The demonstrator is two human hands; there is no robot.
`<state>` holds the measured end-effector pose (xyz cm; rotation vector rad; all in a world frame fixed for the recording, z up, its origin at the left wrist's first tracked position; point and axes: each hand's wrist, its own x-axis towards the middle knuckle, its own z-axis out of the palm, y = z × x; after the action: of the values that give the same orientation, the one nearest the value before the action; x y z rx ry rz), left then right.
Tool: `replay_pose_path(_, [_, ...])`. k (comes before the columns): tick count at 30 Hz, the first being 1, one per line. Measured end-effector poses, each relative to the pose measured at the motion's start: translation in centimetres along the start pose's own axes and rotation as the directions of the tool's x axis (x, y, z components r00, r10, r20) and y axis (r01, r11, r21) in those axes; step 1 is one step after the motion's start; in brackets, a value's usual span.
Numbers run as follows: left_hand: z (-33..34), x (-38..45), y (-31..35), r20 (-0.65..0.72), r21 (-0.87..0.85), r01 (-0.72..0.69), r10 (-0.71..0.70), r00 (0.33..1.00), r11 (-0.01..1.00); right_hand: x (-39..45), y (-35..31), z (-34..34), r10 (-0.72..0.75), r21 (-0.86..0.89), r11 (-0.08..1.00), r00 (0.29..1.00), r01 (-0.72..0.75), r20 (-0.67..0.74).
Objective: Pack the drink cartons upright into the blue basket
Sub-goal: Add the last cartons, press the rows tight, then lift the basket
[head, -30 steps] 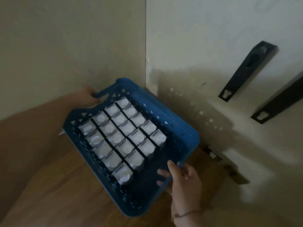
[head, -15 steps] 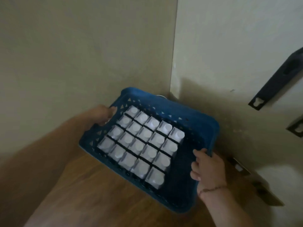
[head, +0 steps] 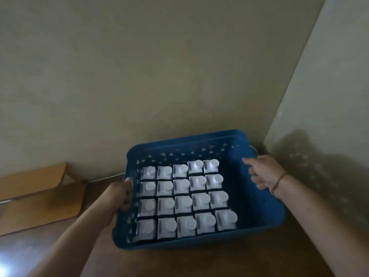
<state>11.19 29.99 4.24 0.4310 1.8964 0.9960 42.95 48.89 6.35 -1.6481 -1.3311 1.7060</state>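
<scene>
The blue basket [head: 257, 206] rests near a wall corner on a brown wooden surface. Several drink cartons [head: 185, 198] with white round caps stand upright inside it in tight rows, filling the left and middle; a dark strip on the right side of the basket holds none. My left hand [head: 119, 194] grips the basket's left rim, fingers curled over the edge. My right hand [head: 261, 172] holds the right rim near the far corner, with a thin bracelet on its wrist.
Beige walls meet in a corner [head: 265, 136] right behind the basket. A flattened cardboard box [head: 38, 194] lies at the left against the wall. The wooden surface [head: 199, 262] stretches toward me.
The basket has swung from a diagonal tilt to square with the wall and sits deeper in the corner. Both hands stayed on its rims. The black wall brackets have left the view.
</scene>
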Motion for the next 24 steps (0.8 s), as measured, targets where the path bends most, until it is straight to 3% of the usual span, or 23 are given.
replay_pose_path(6, [-3.5,1.5,1.2,-0.191,-0.041,0.020,-0.027,0.981,0.999,4.4,-3.9,5.3,-0.036,-0.077,0.996,0.995,0.043,0.090])
replay_pose_path(11, [-4.8,5.4,1.2,-0.331,-0.041,0.057,-0.068,0.941,0.998,6.9,-4.6,9.0,-0.074,-0.140,0.987,0.995,0.083,0.067])
replay_pose_path(13, [-5.1,6.4,0.6,-0.378,0.048,0.030,-0.009,0.926,0.998,7.3,-4.3,9.6,-0.097,-0.155,0.982,0.994,0.104,0.052])
replay_pose_path(17, [-5.7,4.2,0.2,-0.421,0.311,-0.126,0.255,0.870,0.942,5.6,-4.0,8.3,-0.206,-0.243,0.945,0.975,0.220,0.080])
replay_pose_path(19, [-5.0,1.2,-1.2,-0.450,0.442,-0.263,0.465,0.762,0.858,3.6,-2.4,7.3,-0.331,-0.401,0.848,0.937,0.346,0.110])
replay_pose_path(21, [-2.9,-2.0,-2.6,-0.415,0.579,-0.436,0.709,0.570,0.689,1.0,0.4,7.2,-0.525,-0.568,0.678,0.848,0.466,0.070])
replay_pose_path(24, [-0.5,-2.5,-5.1,-0.222,0.757,-0.522,0.906,0.359,0.393,-1.2,3.1,9.0,-0.856,-0.694,0.380,0.517,0.612,-0.013])
